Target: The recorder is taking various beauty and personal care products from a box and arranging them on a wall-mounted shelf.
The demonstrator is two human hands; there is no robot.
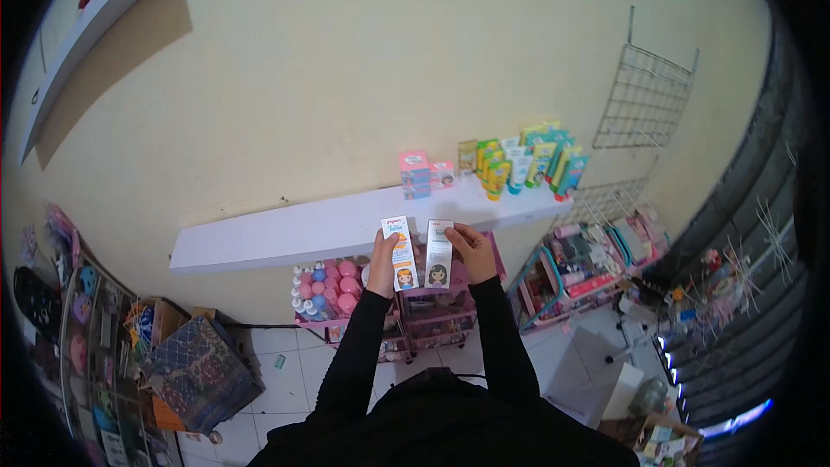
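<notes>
My left hand [382, 263] grips a slim white carton with orange print [402, 256], its thumb across the front. A second slim carton, white and grey [439, 259], is held by my right hand [475, 253] at its upper right edge. Both cartons stand upright side by side with a small gap, and each bears writing and a drawn girl's face. They are in front of a white wall shelf [259, 237]. On that shelf, pink and blue small boxes [415, 175] are stacked beside several squeeze tubes [519, 165] in yellow, white and teal.
Below the shelf stands a pink rolling rack [405, 331] with pink and blue bottles [331, 285]. A trolley of goods [577, 266] and wire grids [645, 97] are at the right. A cloth-covered box [201, 370] sits on the tiled floor at left, near a display rack [91, 337].
</notes>
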